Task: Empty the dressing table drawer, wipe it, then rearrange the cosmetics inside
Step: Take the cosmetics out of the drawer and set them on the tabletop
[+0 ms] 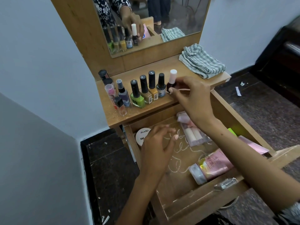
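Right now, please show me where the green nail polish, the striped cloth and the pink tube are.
green nail polish [139, 99]: head view, on its green glass body.
striped cloth [201, 62]: head view, middle of the folded fabric.
pink tube [216, 166]: head view, on its pink body.

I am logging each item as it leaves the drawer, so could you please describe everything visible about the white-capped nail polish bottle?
The white-capped nail polish bottle is small, with a dark maroon, glassy-looking body and a tall pale cap. It stands upright on the wooden tabletop, at the right end of the row of polish bottles, next to a black-capped one. The right hand pinches its body between thumb and fingers. The mirror behind reflects it.
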